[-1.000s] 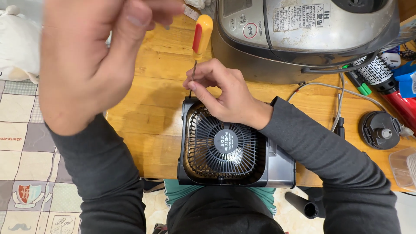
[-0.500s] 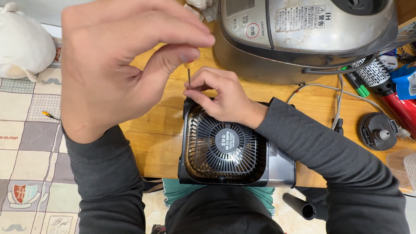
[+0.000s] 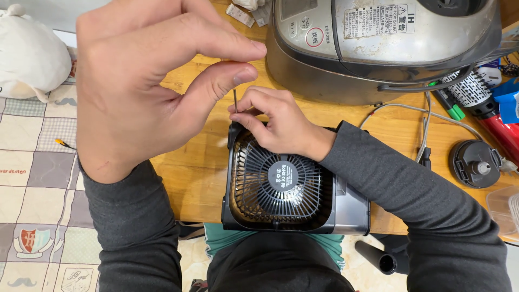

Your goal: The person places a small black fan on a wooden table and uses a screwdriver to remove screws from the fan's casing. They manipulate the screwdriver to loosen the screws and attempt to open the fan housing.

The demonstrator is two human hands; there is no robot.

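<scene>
The thin screwdriver shaft [image 3: 235, 100] is pinched at its top by the left hand [image 3: 157, 81] and steadied by the clenched fingertips of the right hand [image 3: 278, 127] at the small black fan [image 3: 281, 184]'s top-left corner; it is best kept upright and turned gently.

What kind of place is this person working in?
Probably a home, at a wooden table used for small repairs: a rice cooker, a checked quilt and a small fan under the right hand.
</scene>
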